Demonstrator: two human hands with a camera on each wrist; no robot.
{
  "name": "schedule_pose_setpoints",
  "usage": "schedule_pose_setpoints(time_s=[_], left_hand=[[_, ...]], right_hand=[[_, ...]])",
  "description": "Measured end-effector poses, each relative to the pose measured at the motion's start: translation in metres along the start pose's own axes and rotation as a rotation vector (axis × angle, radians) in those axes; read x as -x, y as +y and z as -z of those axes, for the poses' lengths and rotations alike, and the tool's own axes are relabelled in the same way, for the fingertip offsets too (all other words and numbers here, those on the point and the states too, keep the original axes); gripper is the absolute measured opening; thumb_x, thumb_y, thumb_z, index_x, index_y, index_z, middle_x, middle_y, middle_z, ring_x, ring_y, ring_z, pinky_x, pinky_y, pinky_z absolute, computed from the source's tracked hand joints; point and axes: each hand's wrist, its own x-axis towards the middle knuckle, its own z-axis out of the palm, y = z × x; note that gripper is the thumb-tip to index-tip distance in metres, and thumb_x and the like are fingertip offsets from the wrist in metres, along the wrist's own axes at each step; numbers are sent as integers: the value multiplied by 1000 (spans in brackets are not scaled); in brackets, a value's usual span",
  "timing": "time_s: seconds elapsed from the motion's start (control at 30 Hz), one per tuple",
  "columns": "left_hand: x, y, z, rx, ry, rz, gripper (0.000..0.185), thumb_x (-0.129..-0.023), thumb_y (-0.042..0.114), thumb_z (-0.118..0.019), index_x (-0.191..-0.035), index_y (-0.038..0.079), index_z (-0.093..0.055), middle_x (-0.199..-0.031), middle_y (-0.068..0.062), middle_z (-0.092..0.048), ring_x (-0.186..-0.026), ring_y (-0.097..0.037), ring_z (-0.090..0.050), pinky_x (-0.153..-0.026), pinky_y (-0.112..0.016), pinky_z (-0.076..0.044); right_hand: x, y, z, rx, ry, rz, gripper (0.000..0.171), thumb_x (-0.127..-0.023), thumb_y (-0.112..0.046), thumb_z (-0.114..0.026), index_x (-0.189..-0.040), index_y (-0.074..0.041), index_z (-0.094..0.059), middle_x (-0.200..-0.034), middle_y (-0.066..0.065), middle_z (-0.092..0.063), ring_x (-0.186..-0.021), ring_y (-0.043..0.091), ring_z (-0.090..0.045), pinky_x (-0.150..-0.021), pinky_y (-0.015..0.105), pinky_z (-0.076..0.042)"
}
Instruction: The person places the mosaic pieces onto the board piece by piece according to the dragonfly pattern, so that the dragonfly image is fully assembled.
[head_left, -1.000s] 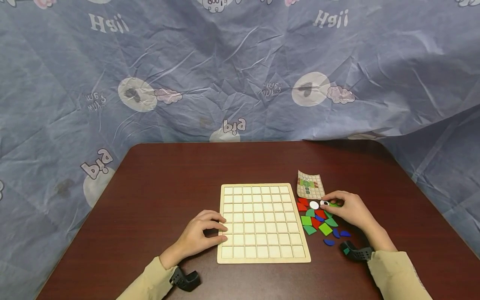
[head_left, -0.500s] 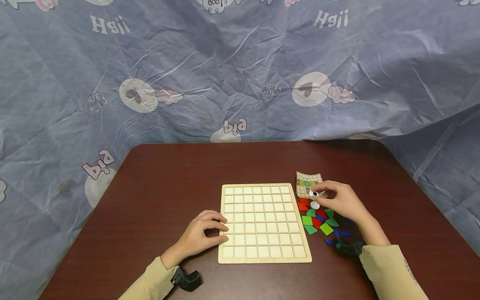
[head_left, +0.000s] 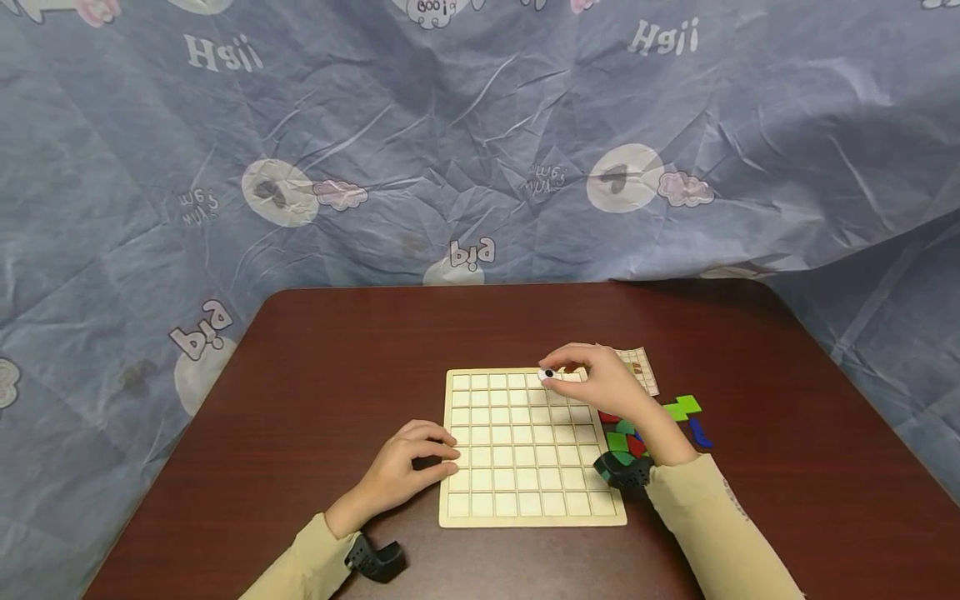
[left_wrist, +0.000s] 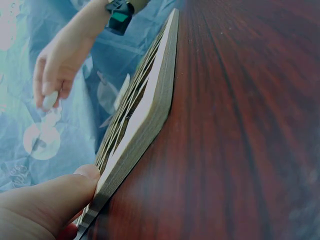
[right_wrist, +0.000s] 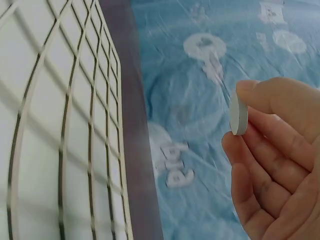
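My right hand (head_left: 600,382) pinches a small white round disc (head_left: 547,375) with a black dot, between thumb and fingertips. It hangs over the far edge of the pale wooden grid board (head_left: 532,522), right of its middle. In the right wrist view the disc (right_wrist: 239,114) stands on edge between the fingertips, apart from the board's ruled squares. My left hand (head_left: 407,462) rests at the board's left edge, fingertips and thumb touching the rim. The left wrist view has the thumb (left_wrist: 75,187) against the board's corner (left_wrist: 107,187).
A curled paper card (head_left: 642,371) with a printed grid picture lies behind my right hand, partly covered. Flat coloured pieces, among them lime green ones (head_left: 684,407), blue ones (head_left: 699,433) and a red one (head_left: 637,447), lie right of the board, several hidden under my right forearm.
My right hand has lifted the white disc from among the pieces and carried it left, past the card, to above the board's far edge. My left hand stays at the board.
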Motion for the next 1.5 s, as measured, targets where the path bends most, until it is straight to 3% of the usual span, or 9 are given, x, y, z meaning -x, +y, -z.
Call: schedule_pose_setpoints(time_s=[0.17,0.33,0.5,0.67,1.5], left_hand=[[-1,0,-1,-4,-1,-2,14,-83,20,-73,-96,16,-74,-107,2,-63,-106,-15,-52,-87,-31,-47],[-2,2,-1,9,-22,32,14,-84,21,-72,-97,16,-74,-107,2,-63,-107,-13,-52,-88,-30,-47],[-2,2,-2,1,-21,25,14,-84,21,-73,-96,16,-74,-107,2,-63,-106,-13,-52,-87,-31,-47],[-2,2,-2,-3,-7,13,13,-82,20,-74,-95,16,-74,-106,3,-63,-105,-14,-52,-86,-31,-47],[-1,0,-1,-20,6,20,19,-83,23,-74,-100,15,-73,-106,7,-63,-105,-13,-52,-86,-31,-48]], right_hand=[[-15,-3,-23,-43,-63,2,23,-82,-23,-74,-104,-15,-71,-101,-4,-67,-89,16,-61,-80,41,-52],[-25,-1,-42,-66,-112,-57,26,-82,-21,-74,-106,-10,-71,-102,-1,-67,-91,18,-62,-81,36,-52],[-29,7,-58,-60,-125,-89,28,-83,-20,-73,-107,-5,-70,-101,0,-67,-91,18,-61,-80,34,-51],[-30,15,-70,-34,-125,-118,26,-82,-21,-74,-105,-8,-71,-99,-2,-67,-88,15,-61,-77,32,-52],[-31,22,-80,25,-174,-128,24,-83,-20,-73,-107,-14,-71,-98,-5,-66,-84,11,-57,-74,30,-49]])
